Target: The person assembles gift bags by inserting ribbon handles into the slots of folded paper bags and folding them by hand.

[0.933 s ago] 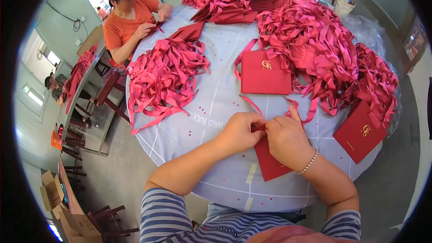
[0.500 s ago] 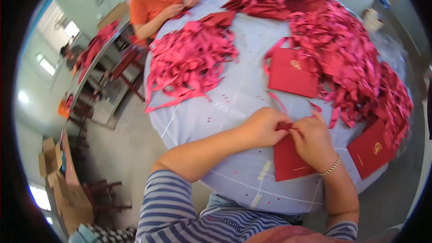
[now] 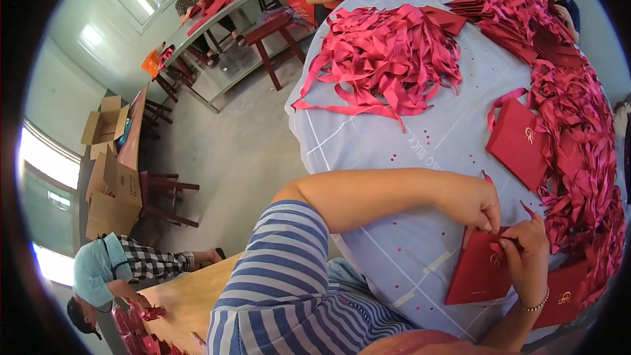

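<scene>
A flat red paper gift bag [image 3: 478, 275] with a gold emblem lies on the round table near its front edge. My left hand [image 3: 472, 202] pinches its top edge, fingers closed. Beside it, my right hand [image 3: 528, 246] grips a short piece of red ribbon [image 3: 497, 248] at the same edge between thumb and fingers. Ribbon ends stick up behind both hands. Partly under my right wrist lies another red bag [image 3: 564, 292]. A further red bag [image 3: 519, 141] with a ribbon loop rests beyond my hands.
Pink-red ribbons heap on the table [image 3: 368, 141] at the far left [image 3: 394, 59] and along the right [image 3: 582, 131]. Stacked red bags [image 3: 503, 39] lie at the back. Co-workers sit across the table and at a side table; another person [image 3: 98, 273] bends at a wooden table. Cardboard boxes [image 3: 117, 184] stand left.
My view has swung left, so the table appears farther right and a lower-left co-worker shows. Both hands stay at the bag's top edge; its gold emblem is now uncovered.
</scene>
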The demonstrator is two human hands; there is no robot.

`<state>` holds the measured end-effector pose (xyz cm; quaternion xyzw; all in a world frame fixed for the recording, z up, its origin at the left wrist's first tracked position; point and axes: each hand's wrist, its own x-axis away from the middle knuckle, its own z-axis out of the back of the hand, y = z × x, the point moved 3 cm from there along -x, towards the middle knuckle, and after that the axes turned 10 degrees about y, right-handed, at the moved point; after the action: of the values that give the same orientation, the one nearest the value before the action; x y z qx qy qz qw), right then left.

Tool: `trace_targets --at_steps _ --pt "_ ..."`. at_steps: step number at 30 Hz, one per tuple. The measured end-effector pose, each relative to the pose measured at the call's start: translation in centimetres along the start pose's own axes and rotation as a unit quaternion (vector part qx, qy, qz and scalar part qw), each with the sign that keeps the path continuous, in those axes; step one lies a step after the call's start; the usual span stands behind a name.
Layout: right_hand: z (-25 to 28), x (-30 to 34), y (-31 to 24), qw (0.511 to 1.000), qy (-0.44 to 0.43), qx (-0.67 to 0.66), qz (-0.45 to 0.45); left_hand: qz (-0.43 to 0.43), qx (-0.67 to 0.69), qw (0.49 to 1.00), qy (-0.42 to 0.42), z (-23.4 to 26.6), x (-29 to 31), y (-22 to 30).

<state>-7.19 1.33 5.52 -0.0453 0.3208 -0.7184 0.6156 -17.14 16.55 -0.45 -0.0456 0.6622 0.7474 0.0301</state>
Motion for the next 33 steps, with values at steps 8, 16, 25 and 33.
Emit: trace_targets --at_steps 8,16,25,33 --pt "-0.3 0.6 -1.5 0.999 -0.026 -0.006 0.033 -0.17 -0.231 0.956 -0.055 -0.8 0.6 1.0" --pt "0.2 0.6 0.7 0.992 -0.108 -0.067 0.003 -0.232 -0.324 0.917 -0.035 -0.7 0.6 2.0" --pt "-1.1 -0.7 2.2 0.964 -0.187 -0.184 0.048 -0.192 -0.347 0.914 -0.085 0.6 0.9 3.1" --pt "-1.0 0.5 2.4 0.99 -0.097 -0.095 0.037 -0.104 -0.461 0.881 0.008 4.9 1.6 1.7"
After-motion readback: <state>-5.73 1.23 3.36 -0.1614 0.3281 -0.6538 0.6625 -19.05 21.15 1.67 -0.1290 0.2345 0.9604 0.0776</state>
